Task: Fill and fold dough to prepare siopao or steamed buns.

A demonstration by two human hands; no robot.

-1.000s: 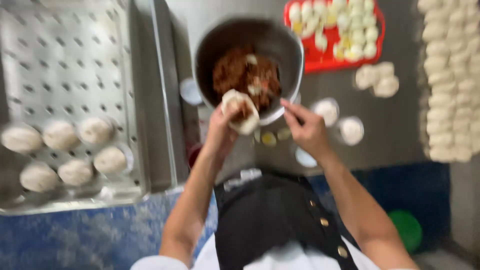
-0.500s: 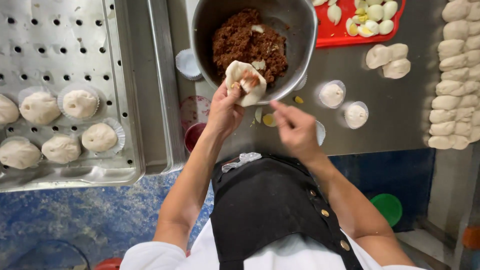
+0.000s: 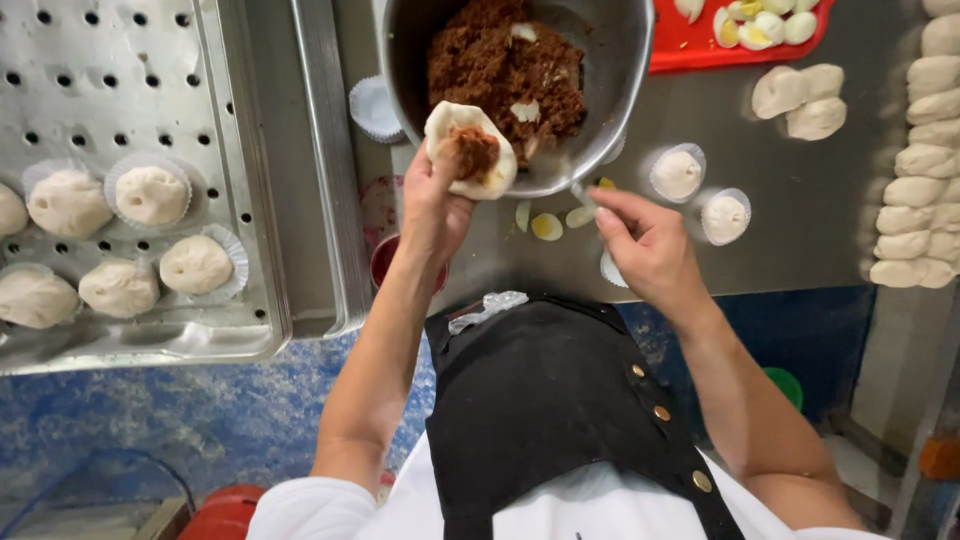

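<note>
Left grip (image 3: 432,205): closed around flattened dough round (image 3: 470,150), cupped from below, spoonful of brown filling (image 3: 476,150) at its centre; held against near rim of metal bowl (image 3: 610,90).
Right grip (image 3: 645,245): fingers pinched on a thin metal handle, likely a spoon (image 3: 578,190), only partly visible; just beside bowl's near edge, above table (image 3: 800,220).
Black apron with brass buttons (image 3: 560,400): nearest to camera, below both forearms; white sleeves at bottom edge.
Egg slices (image 3: 548,225): several, loose on table between the two hands, yolk showing on one.
Paper cup liner (image 3: 612,270): partly hidden under right hand.
Small red cup (image 3: 382,262): on table beside left wrist, mostly covered.
Dough portions in paper liners (image 3: 700,195): two, on table right of bowl.
Metal bowl: large, holding brown minced filling with pale egg pieces mixed in.
Empty paper liners (image 3: 375,105): stacked, left of bowl.
Perforated metal tray (image 3: 130,80): far left, raised rim; six filled buns in liners (image 3: 150,195) along its near side.
Plain dough pieces (image 3: 800,100): three, touching, right of bowl.
Row of dough lumps (image 3: 920,160): far right edge, packed in a column.
Red tray (image 3: 740,40): top, behind bowl, carrying cut boiled egg pieces (image 3: 760,25).
</note>
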